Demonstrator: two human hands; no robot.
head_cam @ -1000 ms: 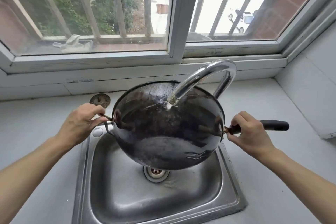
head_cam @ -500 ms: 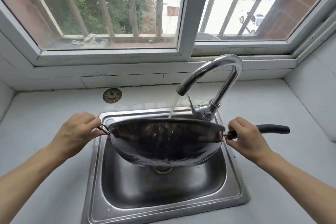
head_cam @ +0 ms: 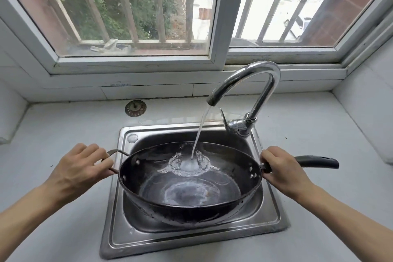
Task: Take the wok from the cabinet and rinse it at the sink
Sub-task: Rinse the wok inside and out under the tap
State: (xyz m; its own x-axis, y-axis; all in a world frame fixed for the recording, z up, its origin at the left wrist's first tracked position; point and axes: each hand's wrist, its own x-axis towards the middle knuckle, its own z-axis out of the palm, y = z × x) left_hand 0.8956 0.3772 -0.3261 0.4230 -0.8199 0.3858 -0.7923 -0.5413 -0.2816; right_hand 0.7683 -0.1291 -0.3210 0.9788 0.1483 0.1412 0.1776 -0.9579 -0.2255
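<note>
A home kitchen, at the sink corner under a window.
A steel sink set in a pale table, a running chrome tap and a barred window facing a yard.

A pale grey countertop runs beneath the window and spreads out to either side of both hands. A stainless steel sink is set into it, its basin lying between and below the two hands, its rim reaching back past the fingers. A chrome gooseneck faucet stands on the sink's far corner, beyond the right hand. A round metal drain strainer lies flat on the counter beyond the left hand, near the wall and apart from the sink's rim.
</note>
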